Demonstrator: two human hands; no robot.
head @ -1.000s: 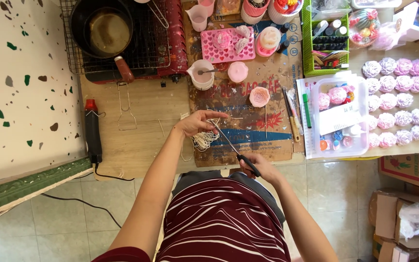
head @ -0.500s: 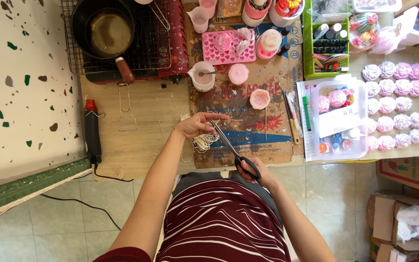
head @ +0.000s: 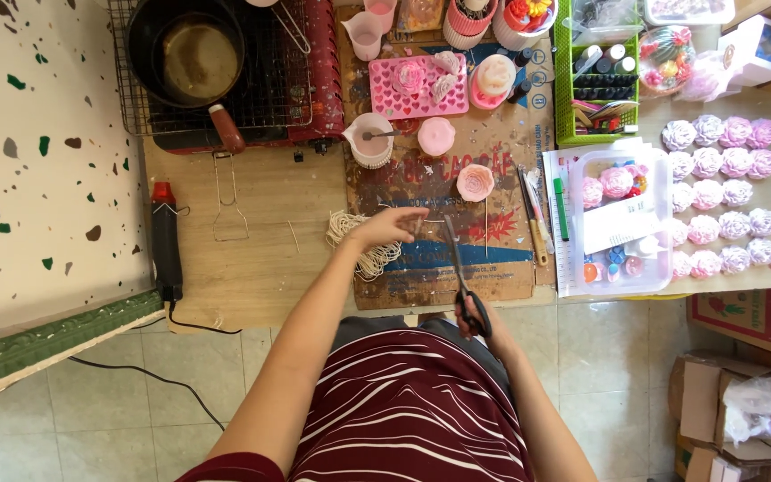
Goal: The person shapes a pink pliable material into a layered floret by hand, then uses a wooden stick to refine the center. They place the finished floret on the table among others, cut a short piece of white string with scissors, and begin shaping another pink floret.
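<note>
My left hand (head: 390, 228) pinches a thin white string end over a flattened cardboard sheet (head: 430, 277) on the wooden table. A loose bundle of white string (head: 363, 245) lies just beside and under that hand. My right hand (head: 475, 317) grips the black handles of scissors (head: 459, 268), near the table's front edge. The blades point away from me, up toward the string by my left fingers. A pink flower-shaped candle (head: 476, 182) sits a little beyond the blade tips.
At the back stand a black pan (head: 187, 54) on a wire rack, a pink heart mould (head: 417, 85) and cups. A clear box (head: 622, 219) and rows of pink and white flower candles (head: 725, 196) lie right. A black heat gun (head: 167, 241) rests left.
The scissors have swung from a slant to point nearly straight away from me. My left hand has lifted off the string bundle and moved right, drawing a strand toward the blades.
</note>
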